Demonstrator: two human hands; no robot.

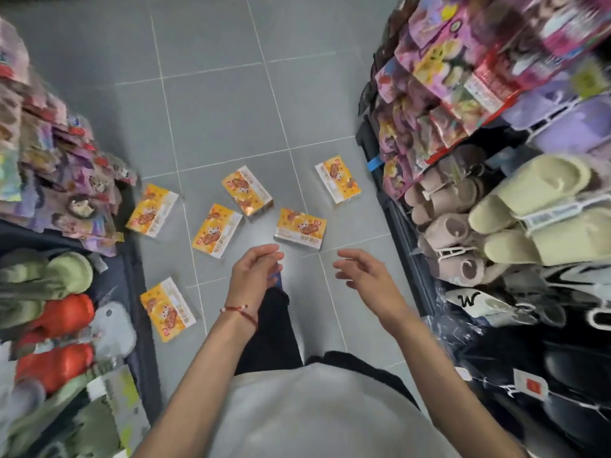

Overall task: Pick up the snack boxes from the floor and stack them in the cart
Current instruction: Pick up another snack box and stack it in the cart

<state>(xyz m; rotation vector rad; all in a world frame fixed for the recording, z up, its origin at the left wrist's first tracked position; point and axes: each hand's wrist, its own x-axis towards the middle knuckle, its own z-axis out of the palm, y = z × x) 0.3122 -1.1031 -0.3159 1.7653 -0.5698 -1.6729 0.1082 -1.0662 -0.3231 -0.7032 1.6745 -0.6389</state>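
Note:
Several orange and yellow snack boxes lie flat on the grey tiled floor. One box (pixel 301 229) lies just beyond my hands, another (pixel 217 230) to its left, one (pixel 247 190) further off. A box (pixel 337 183) lies near the right shelf, one (pixel 152 210) against the left shelf, one (pixel 167 309) close on my left. My left hand (pixel 254 272) hangs above the floor with relaxed fingers and holds nothing. My right hand (pixel 360 271) is held out beside it, fingers loosely spread, empty. No cart is in view.
A left shelf (pixel 59 200) carries bright packets above green and red slippers (pixel 56 319). The right shelf (pixel 463 94) holds packets, with beige and pale green slippers (pixel 529 206) hanging below. The aisle floor (pixel 215 94) runs between them.

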